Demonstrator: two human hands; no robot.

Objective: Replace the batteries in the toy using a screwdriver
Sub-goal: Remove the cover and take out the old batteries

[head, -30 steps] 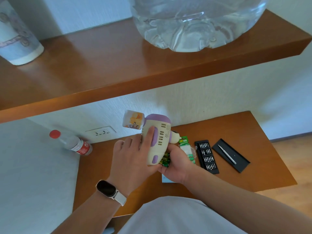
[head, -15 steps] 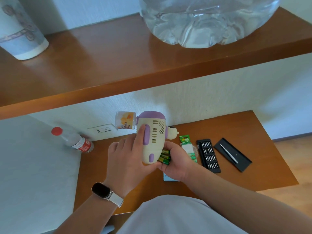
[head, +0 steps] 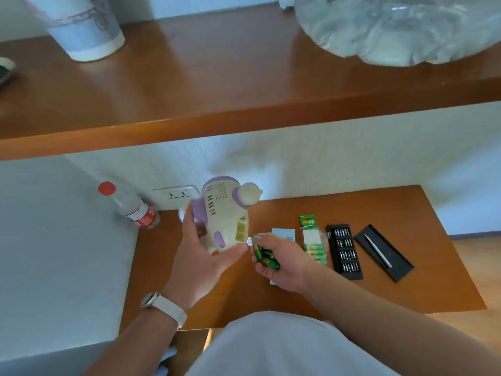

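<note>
**Toy** point(head: 225, 210). Cream and purple, held tilted above the table point(head: 406, 210), close to the back wall. The left hand point(head: 200, 259) grips it, fingers point(head: 231, 253) curled under the base and thumb up the side. The battery bay point(head: 240, 229) low on its flank faces right and stands uncovered. Its slots look empty from here, though the view is soft.

**Loose batteries** point(head: 265, 257). A small green bunch in the right hand point(head: 284, 260), whose fingers curl round them. Thumb and forefinger nip a small white-tipped piece just beside the bay. I cannot tell whether it is a cell.

**Battery pack** point(head: 313, 241). Green card with a row of cells inside, flat on the table just right of the right hand.

**Bit case** point(head: 344, 252). Black and open, beside the pack. Its lid point(head: 398, 263) lies further right, with the screwdriver point(head: 378, 251) resting in it, in neither hand.

**Sundries.** A pale blue card point(head: 283, 232) lies partly under the right hand. A bottle point(head: 130, 207) and a wall socket point(head: 176, 196) are at the back left. A shelf point(head: 244, 99) above carries a cup point(head: 81, 28) and a jug point(head: 406, 25).

**Step in hand, as I judge it.** The spent cells are out and the swap is at its midpoint.

**Next move calls for.**
- The bunch set down well apart from the pack, so old and new do not mix.
- Fresh cells torn from the pack with the freed right hand.
- Each cell seated with its ends the right way round, while the left hand holds the bay upward and steady.

I cannot find the bay's cover or its screw. Both will be wanted before the screwdriver comes into use.
</note>
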